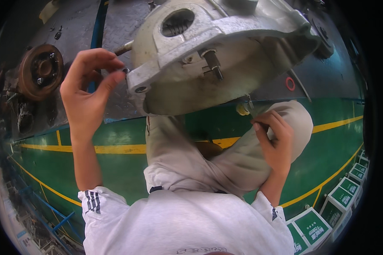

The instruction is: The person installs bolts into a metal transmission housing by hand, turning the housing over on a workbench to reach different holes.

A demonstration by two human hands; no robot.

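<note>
A large grey cast-metal housing (157, 63) stands tilted at the table's near edge, its hollow side toward me. Inside it a dark shaft with a cross pin (213, 66) sticks out. My left hand (87, 83) is at the housing's left corner, thumb and fingertips closed around a small dark piece (126, 71) against the flange. Over my right knee, my right hand (276, 134) has its fingers curled together. What they hold, if anything, is hidden. Just beyond its fingertips is a yellowish piece with a thin metal part (243, 108); I cannot tell whether they touch.
On the metal table (115, 100), a rusty round hub (41, 72) lies at left and a dark round part (321, 36) at right. A red ring (290, 83) and a thin rod (301, 86) lie near the right edge. Green-and-white boxes (312, 227) line the floor at lower right.
</note>
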